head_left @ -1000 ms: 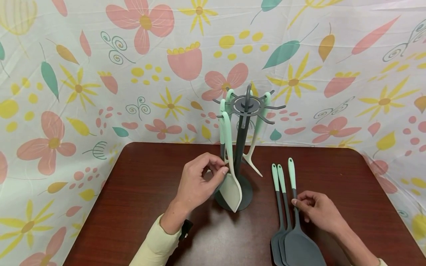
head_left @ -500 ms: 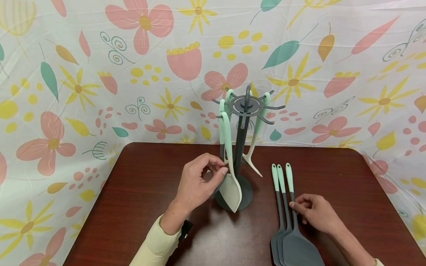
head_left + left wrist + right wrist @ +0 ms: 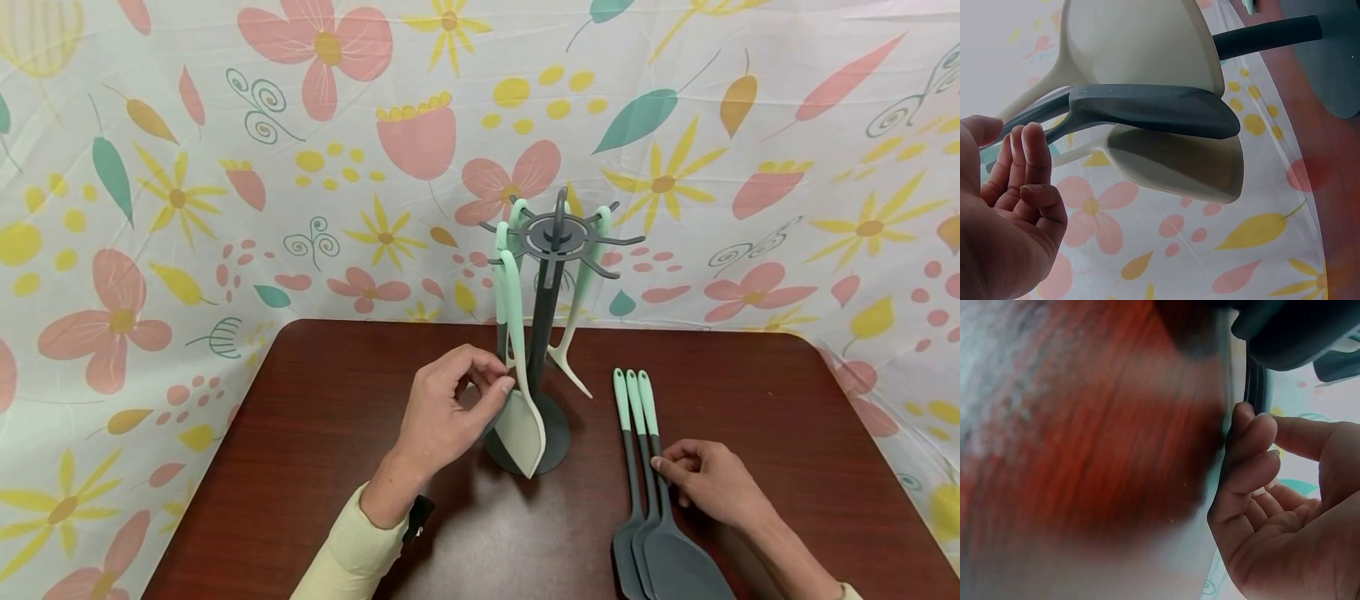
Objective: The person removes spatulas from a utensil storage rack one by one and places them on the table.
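My left hand (image 3: 450, 408) pinches the neck of a cream spatula (image 3: 522, 433) with a mint handle, hanging at the front left of a dark utensil rack (image 3: 546, 329). In the left wrist view, a grey utensil (image 3: 1154, 112) and another cream spatula (image 3: 1179, 165) hang behind it; the exact finger contact is partly hidden. My right hand (image 3: 716, 479) pinches the dark shaft of a grey turner (image 3: 682, 567) lying on the table. Two more grey turners with mint handles (image 3: 622, 400) lie just left of it, heads overlapping. The right wrist view shows curled fingers (image 3: 1254, 437) at a dark shaft.
Another cream utensil (image 3: 567, 367) hangs at the rack's far right. Bare hooks (image 3: 622, 242) stick out on its right and front. A brown table (image 3: 330, 400) ends against a flowered cloth (image 3: 420, 208) at the back.
My right hand has drawn the grey turner left and slightly toward me, so its handle now lines up beside the other two. My left hand has stayed in place.
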`<state>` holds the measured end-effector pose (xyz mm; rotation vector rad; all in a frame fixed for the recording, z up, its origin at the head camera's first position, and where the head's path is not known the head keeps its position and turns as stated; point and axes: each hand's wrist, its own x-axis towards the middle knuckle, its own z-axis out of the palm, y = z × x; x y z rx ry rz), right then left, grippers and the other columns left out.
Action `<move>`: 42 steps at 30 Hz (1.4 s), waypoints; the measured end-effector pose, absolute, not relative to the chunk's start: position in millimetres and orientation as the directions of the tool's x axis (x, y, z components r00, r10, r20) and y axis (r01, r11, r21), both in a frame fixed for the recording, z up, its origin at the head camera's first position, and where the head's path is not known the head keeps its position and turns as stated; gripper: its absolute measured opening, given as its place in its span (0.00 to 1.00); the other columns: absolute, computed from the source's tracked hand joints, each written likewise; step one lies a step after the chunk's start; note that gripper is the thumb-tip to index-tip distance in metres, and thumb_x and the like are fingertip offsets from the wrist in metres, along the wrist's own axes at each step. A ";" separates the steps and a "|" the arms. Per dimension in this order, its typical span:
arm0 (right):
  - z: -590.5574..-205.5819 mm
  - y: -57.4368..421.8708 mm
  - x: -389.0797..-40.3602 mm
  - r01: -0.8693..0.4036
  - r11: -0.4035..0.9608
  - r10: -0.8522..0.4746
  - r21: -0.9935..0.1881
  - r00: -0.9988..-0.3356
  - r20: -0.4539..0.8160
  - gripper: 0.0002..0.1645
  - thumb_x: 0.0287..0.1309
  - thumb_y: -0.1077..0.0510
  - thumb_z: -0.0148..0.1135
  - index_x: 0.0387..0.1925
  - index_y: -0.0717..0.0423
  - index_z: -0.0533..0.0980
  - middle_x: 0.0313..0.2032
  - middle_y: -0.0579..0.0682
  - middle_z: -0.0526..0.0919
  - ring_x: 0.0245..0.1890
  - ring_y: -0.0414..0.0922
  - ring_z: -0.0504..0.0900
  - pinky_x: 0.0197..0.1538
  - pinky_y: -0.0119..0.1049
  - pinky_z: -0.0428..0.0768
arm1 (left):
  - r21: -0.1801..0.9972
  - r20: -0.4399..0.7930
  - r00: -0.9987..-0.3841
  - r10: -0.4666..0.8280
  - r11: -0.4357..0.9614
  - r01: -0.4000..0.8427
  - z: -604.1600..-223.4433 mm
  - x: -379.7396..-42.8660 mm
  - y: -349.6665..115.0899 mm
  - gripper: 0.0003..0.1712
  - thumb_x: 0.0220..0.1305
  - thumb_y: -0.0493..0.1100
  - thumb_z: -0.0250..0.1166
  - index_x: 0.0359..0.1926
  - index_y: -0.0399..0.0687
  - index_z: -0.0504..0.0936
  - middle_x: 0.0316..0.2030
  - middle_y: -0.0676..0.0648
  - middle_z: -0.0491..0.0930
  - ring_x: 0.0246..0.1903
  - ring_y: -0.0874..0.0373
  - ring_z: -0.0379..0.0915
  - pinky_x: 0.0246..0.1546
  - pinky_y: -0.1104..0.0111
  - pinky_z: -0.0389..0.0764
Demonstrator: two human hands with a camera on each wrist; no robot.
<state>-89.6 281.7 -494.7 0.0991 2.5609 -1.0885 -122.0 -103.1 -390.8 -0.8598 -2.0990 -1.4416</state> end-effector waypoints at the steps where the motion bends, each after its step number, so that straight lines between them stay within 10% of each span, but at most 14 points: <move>1: -494.3 281.8 -89.6 0.201 0.703 -0.072 -0.682 -0.934 -0.349 0.20 0.75 0.45 0.64 0.48 0.59 0.83 0.21 0.49 0.82 0.22 0.48 0.82 0.34 0.38 0.76 | 0.655 0.668 -0.704 0.239 0.259 0.710 -390.7 -121.9 -103.1 0.05 0.70 0.40 0.72 0.43 0.51 0.84 0.34 0.57 0.82 0.30 0.66 0.77 0.27 0.71 0.76; 42: -473.8 285.7 -85.6 0.160 0.796 -0.076 -0.584 -0.931 -0.358 0.14 0.77 0.49 0.62 0.44 0.54 0.84 0.28 0.46 0.85 0.27 0.46 0.83 0.31 0.41 0.77 | 0.657 0.678 -0.699 0.228 0.240 0.715 -384.9 -119.1 -100.6 0.05 0.70 0.41 0.72 0.44 0.52 0.85 0.35 0.57 0.83 0.30 0.66 0.78 0.26 0.71 0.76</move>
